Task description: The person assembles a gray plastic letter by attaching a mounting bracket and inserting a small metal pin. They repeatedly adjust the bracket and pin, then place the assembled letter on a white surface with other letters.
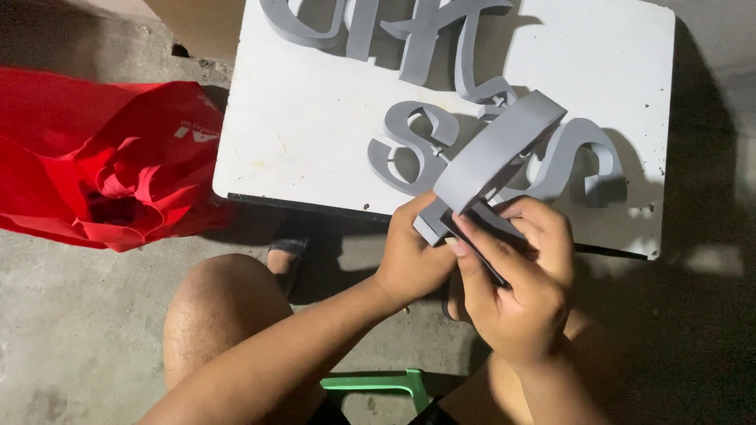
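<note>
Over the white board [315, 118], where other grey letters [409, 145] lie, the grey letter [496, 149] looks light, stiff and a bit fragile, best gripped at its lower end, where the left hand [409, 256] and right hand [520, 283] both close around it.

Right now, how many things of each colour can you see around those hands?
Grey: 4 (held letter piece, two S-shaped letters, joined script letters)
White: 1 (board)
Red: 1 (bag)
Green: 1 (stool)
Total: 7
Both hands, left and right, grip the held piece.
</note>
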